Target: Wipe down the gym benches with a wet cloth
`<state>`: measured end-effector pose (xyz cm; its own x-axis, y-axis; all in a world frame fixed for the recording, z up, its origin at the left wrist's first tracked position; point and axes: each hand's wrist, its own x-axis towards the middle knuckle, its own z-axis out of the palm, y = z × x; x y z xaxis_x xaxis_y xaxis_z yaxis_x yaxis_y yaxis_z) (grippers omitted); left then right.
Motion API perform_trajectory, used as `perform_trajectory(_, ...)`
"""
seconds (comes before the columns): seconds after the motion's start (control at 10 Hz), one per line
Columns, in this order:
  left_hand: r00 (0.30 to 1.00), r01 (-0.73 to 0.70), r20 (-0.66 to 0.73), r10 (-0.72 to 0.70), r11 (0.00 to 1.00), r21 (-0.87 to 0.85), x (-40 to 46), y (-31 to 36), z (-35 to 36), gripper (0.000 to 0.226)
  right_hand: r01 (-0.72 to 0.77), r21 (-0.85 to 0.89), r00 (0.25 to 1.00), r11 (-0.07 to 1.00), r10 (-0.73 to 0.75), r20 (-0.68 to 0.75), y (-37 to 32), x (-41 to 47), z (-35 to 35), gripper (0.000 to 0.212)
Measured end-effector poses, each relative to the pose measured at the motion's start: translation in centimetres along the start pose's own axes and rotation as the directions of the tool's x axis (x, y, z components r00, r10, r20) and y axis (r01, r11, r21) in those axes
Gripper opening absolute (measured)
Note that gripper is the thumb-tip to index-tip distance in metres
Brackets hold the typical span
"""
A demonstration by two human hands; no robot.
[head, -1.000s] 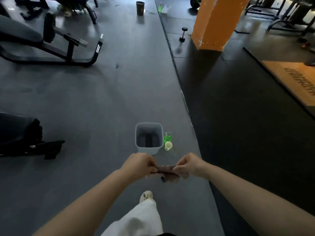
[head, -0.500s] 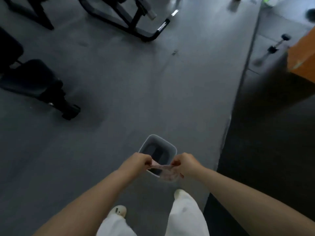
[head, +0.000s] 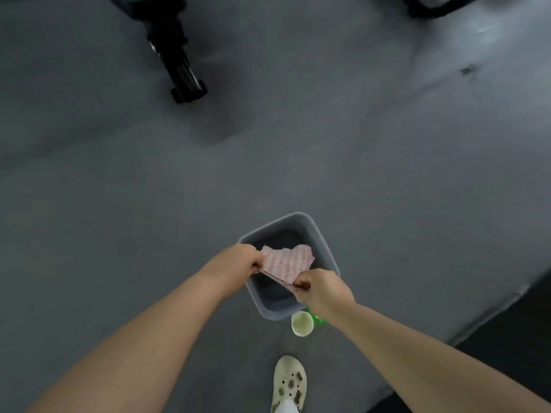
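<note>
Pink-and-white cloth (head: 287, 265), pinched at opposite ends by left hand (head: 238, 261) and right hand (head: 320, 290), held above grey bin (head: 323, 242). Cream cup (head: 302, 323) and green bottle (head: 318, 318) stand just beside the bin; black bench foot (head: 185, 80) lies well apart on grey floor (head: 387, 174).

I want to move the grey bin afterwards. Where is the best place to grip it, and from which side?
Probably the far rim of the grey bin, taken from above. Its top is open, the rim is a thin edge fingers can hook over, and that side is clear. The near-right corner is crowded by the cream cup. The left hand and right hand currently hold the pink striped cloth over it.
</note>
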<state>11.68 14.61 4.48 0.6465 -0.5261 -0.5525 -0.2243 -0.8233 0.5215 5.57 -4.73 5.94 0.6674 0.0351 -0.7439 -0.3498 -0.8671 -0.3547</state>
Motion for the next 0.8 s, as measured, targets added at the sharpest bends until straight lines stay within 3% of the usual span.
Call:
perform_trajectory(0.1, 0.999, 0.012, 0.049, -0.013, 0.999, 0.032, -0.1, -3.2, 6.0, 0.012, 0.022, -0.058, 0.999, 0.998, -0.02, 0.028, 2.0, 2.5, 5.5, 0.029)
perform_trajectory(0.2, 0.995, 0.049, 0.083, -0.052, 0.998, 0.038, -1.2, -5.8, 11.9, 0.017, 0.034, -0.124, 0.998, 0.992, -0.027, 0.054, 3.3, 4.0, 11.1, 0.013)
perform_trajectory(0.3, 0.986, 0.091, 0.136, -0.092, 0.996, 0.011, -2.7, -7.7, 16.8, 0.018, 0.064, -0.218, 0.99, 0.974, -0.034, 0.138, 4.0, 4.1, 16.3, 0.018)
perform_trajectory(0.4, 0.97, 0.124, 0.208, -0.126, 0.992, 0.023, -4.9, -8.4, 19.6, 0.042, 0.048, -0.288, 0.978, 0.956, 0.014, 0.21, 3.8, 3.1, 19.0, 0.025)
perform_trajectory(0.5, 0.967, 0.154, 0.195, -0.164, 0.986, 0.067, -7.5, -8.4, 19.8, 0.068, 0.054, -0.3, 0.97, 0.952, 0.022, 0.242, 3.1, 1.6, 19.0, 0.041)
perform_trajectory(0.6, 0.966, 0.246, 0.098, -0.238, 0.965, -0.085, -10.1, -8.4, 17.7, 0.065, 0.052, -0.215, 0.971, 0.975, 0.001, 0.238, 1.0, -0.4, 16.8, 0.039)
perform_trajectory(0.8, 0.887, 0.32, -0.213, -0.409, 0.879, -0.355, -18.4, -6.9, 3.3, 0.058, 0.161, 0.029, 0.98, 0.987, -0.163, 0.111, -8.8, -5.9, 9.2, 0.018)
